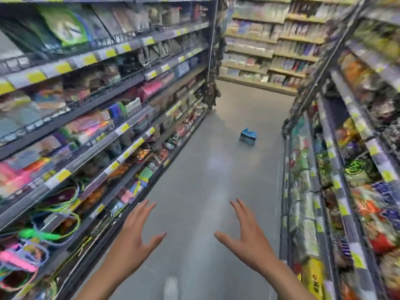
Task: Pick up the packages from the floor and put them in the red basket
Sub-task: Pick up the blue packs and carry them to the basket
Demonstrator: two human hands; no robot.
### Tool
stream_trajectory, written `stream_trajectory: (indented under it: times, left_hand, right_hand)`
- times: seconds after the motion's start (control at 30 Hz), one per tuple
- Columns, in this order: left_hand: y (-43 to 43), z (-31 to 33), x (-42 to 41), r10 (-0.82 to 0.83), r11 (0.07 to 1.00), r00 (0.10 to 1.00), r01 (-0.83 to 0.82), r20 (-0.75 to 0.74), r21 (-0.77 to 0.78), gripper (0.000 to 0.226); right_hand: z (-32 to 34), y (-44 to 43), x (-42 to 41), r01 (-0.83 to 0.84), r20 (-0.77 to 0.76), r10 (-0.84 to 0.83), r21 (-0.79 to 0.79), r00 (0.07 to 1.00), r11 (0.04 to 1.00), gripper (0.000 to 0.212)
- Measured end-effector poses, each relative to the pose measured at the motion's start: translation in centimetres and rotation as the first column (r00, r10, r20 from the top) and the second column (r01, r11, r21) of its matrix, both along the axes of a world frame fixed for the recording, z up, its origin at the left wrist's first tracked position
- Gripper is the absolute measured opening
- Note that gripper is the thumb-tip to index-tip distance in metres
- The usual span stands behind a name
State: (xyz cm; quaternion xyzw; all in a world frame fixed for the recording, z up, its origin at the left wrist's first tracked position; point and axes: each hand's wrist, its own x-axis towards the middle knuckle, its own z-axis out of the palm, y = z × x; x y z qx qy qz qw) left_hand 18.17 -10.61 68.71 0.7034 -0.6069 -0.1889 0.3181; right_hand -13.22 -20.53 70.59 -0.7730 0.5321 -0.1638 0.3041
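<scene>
A blue package [248, 136] lies on the grey floor [207, 165] well ahead of me, near the right-hand shelves. My left hand [135, 230] and my right hand [246, 234] are stretched out in front of me at the bottom of the view, palms facing each other, fingers spread, holding nothing. Both hands are far short of the package. No red basket is in view. The whole picture is blurred.
I stand in a narrow shop aisle. Stocked shelves [91, 135] with yellow price tags line the left, and packed shelves [346, 169] line the right. More shelves [272, 50] close off the far end. A white shoe [171, 287] shows at the bottom.
</scene>
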Motion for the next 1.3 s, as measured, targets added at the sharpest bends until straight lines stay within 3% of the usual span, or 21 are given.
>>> stream_trajectory:
  times: [0.23,0.37,0.8,1.3]
  left_hand:
    - [-14.9,0.7,4.1,-0.115,0.993,0.993,0.115,0.035,-0.018,0.077]
    - [-23.3,0.8,4.5,-0.217,0.976,0.975,0.216,0.045,0.023,0.079]
    - [-49.3,-0.4,-6.2,-0.497,0.867,0.868,0.497,0.001,0.047,0.081]
    - [-75.4,-0.1,-16.5,-0.471,0.874,0.882,0.465,0.011,0.140,0.077]
  right_hand:
    - [0.8,-11.6,1.8,0.190,0.085,-0.189,-0.006,0.978,0.982,0.095]
    - [1.2,-17.4,2.0,0.265,0.040,-0.264,-0.019,0.964,0.964,0.098]
    - [-0.9,-35.3,-6.5,0.468,0.003,-0.468,-0.025,0.884,0.883,0.098]
    - [-1.4,-62.7,-14.9,0.440,-0.008,-0.442,0.095,0.897,0.893,0.096]
